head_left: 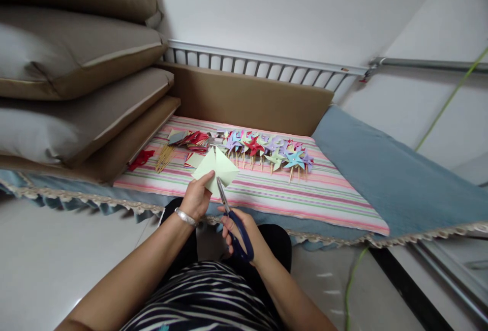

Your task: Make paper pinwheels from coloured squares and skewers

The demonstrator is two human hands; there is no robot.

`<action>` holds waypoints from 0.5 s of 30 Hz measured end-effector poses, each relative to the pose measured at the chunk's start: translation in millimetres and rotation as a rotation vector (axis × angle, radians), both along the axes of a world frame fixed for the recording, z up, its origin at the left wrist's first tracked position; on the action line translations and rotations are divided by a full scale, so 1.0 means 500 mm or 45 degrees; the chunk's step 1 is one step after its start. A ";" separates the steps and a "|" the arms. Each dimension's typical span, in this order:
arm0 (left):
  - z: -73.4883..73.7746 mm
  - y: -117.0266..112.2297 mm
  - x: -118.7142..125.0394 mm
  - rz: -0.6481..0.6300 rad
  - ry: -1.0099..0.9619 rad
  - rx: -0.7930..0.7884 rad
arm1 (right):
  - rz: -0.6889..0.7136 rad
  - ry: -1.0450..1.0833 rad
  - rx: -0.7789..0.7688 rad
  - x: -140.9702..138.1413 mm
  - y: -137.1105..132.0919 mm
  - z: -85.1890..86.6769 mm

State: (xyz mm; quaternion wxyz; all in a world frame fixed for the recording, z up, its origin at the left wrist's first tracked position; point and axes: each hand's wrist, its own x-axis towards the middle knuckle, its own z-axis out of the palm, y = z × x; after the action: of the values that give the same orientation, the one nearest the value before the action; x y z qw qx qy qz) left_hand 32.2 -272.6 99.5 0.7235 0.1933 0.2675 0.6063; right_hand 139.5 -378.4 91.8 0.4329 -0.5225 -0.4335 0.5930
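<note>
My left hand [197, 197] pinches the near corner of a pale green paper square [215, 168] and holds it up over the striped cloth [305, 199]. My right hand [242, 229] grips blue-handled scissors [233, 219], fingers through the loops. The blades point up and meet the paper's lower edge. A silver bracelet sits on my left wrist.
A row of several finished paper pinwheels [267, 149] on sticks lies across the striped cloth. Red paper pieces [194, 140], a bundle of wooden sticks [164, 157] and a red scrap [140, 159] lie to the left. Stacked cushions [76, 66] fill the left; a blue blanket [389, 178] covers the right.
</note>
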 end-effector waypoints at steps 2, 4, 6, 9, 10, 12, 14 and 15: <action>0.001 -0.001 0.001 0.012 -0.008 0.003 | -0.005 -0.032 0.013 0.000 0.000 -0.001; 0.001 -0.001 0.001 0.012 -0.006 0.004 | -0.011 -0.071 0.015 0.000 0.001 -0.001; 0.000 -0.001 0.002 0.016 0.006 -0.001 | -0.021 -0.119 0.004 0.001 0.001 0.001; -0.001 -0.002 0.004 0.025 0.030 -0.003 | -0.038 -0.213 -0.007 0.003 0.002 0.006; -0.002 -0.003 0.005 0.027 0.036 -0.004 | -0.045 -0.241 -0.009 0.003 0.003 0.007; -0.001 -0.005 0.007 0.040 0.042 -0.011 | -0.053 -0.285 -0.008 0.003 0.004 0.009; 0.000 -0.007 0.008 0.057 0.039 -0.029 | -0.055 -0.308 0.002 0.002 0.005 0.010; 0.000 -0.007 0.009 0.067 0.035 -0.038 | -0.054 -0.316 0.009 0.002 0.005 0.011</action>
State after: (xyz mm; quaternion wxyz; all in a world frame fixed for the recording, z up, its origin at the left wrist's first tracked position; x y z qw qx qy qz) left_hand 36.7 -276.2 99.6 0.7064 0.1837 0.2915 0.6183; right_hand 140.4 -375.9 97.1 0.3902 -0.5994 -0.4747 0.5129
